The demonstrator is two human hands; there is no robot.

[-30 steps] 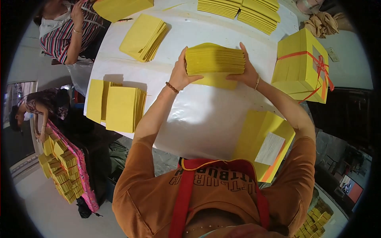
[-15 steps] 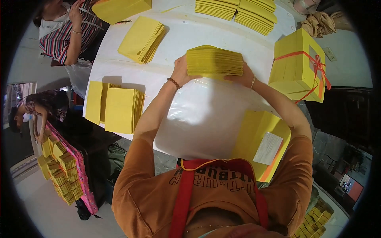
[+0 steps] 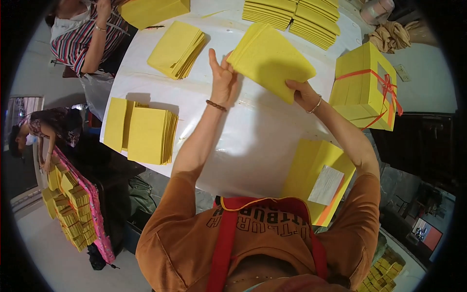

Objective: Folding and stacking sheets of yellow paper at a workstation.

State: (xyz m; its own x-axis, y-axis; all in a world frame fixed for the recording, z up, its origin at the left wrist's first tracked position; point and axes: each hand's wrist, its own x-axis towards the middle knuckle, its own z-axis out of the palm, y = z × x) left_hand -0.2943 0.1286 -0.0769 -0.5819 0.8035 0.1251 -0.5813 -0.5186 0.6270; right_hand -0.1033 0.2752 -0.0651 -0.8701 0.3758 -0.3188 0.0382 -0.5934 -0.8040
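Observation:
A stack of yellow paper envelopes (image 3: 272,61) is tilted over the far middle of the table, its broad flat face turned up. My right hand (image 3: 304,96) grips its near right edge, thumb on top and the other fingers hidden beneath. At the stack's left end is my left hand (image 3: 224,82), open, with one finger stretched away from the rest. Its other fingertips are beside or against the stack's edge; I cannot tell whether they touch. Near my right forearm lies a flat yellow sheet (image 3: 304,168) with a pale label panel and an orange strip.
Other yellow stacks lie on the white table (image 3: 219,160): one left (image 3: 148,134), one far left (image 3: 176,50), several at the back (image 3: 292,19). A yellow bundle tied with red ribbon (image 3: 362,85) stands right. Two people (image 3: 90,39) are to the left, one by a pile of yellow bundles (image 3: 70,209).
The stack has turned from edge-on to its broad face and slants down to the right. My left hand has loosened from its end and opened; my right hand still grips it.

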